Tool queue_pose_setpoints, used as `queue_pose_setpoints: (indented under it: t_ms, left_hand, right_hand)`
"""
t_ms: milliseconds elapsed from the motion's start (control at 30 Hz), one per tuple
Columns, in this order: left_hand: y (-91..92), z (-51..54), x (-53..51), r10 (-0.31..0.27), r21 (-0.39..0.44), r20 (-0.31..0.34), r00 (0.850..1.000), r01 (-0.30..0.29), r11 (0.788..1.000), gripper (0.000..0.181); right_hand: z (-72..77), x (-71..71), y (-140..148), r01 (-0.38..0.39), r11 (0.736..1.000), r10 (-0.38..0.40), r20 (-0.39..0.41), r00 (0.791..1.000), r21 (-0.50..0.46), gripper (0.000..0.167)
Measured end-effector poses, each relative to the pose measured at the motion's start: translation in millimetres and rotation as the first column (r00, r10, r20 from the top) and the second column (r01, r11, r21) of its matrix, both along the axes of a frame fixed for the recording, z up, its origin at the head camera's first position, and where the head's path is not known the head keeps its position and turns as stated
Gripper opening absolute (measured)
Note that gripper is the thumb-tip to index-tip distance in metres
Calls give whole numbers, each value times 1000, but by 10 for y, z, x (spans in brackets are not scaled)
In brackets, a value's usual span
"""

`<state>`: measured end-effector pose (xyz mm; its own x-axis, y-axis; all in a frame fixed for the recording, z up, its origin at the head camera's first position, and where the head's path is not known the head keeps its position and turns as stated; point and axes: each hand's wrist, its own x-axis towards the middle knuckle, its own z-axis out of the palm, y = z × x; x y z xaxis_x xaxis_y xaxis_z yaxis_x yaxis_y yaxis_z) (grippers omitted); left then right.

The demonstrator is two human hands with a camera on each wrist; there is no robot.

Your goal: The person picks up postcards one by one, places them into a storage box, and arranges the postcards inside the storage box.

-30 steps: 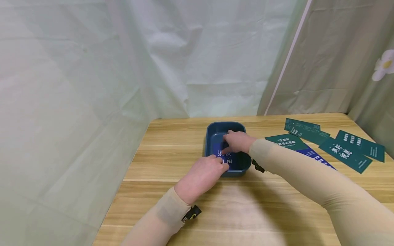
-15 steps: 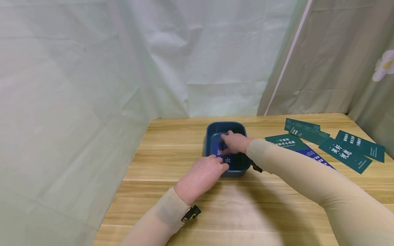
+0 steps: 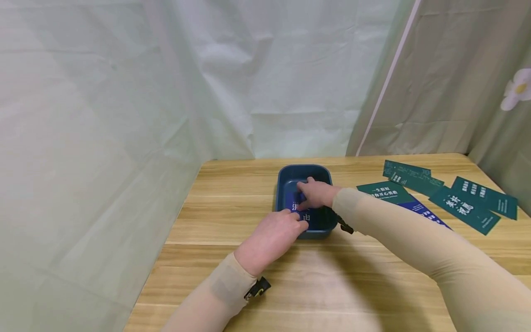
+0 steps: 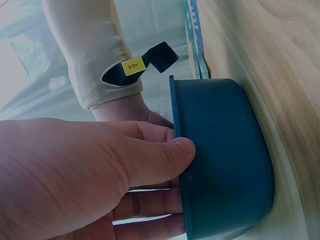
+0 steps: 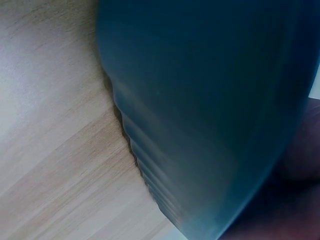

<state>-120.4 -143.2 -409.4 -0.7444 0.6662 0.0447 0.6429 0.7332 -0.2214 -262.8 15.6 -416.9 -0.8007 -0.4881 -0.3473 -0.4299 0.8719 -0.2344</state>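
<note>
A dark blue plastic box (image 3: 282, 184) with rounded corners stands on the wooden table. At its near-left rim my left hand (image 3: 271, 237) grips the wall; the left wrist view shows the thumb (image 4: 182, 147) outside and the fingers inside. A blue card (image 3: 294, 206) with white Chinese characters lies in the box, partly covered by both hands. My right hand (image 3: 318, 192) reaches in over the right wall, thumb and fingers at the card's upper part. Whether they pinch the card or only press it is hidden. The right wrist view shows mostly the box's outer wall (image 5: 190, 100).
Right of the box, several cards lie overlapping: a green card (image 3: 383, 189) over a blue card (image 3: 425, 212), and more green cards (image 3: 464, 207) farther right. Pale curtains (image 3: 290, 92) hang close behind the wooden table (image 3: 232, 193) and on its left.
My right hand has shifted slightly left inside the box, covering more of the card's characters. The card has slid a little left too. My left hand keeps its grip on the rim.
</note>
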Motion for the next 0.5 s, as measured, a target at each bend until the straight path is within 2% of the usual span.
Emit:
queue_pose_setpoints:
  t_ms: [167,367,500]
  left_hand:
    - [-2,-3,3,-1,-2,-2,1000,1,1000,24]
    - [-5,-6,3,-3,5,-6,1000,3,1000,24]
    - [-10,-8,4,-5,3,-10,1000,5,1000,24]
  right_hand:
    - [-49,-28,-12,19,1000,-19,15,1000,6,54]
    - [-159,-135,-11,33,999,-33,27,999,4,57]
    - [-92,-107,5,23,1000,-23,37,999,-1,56]
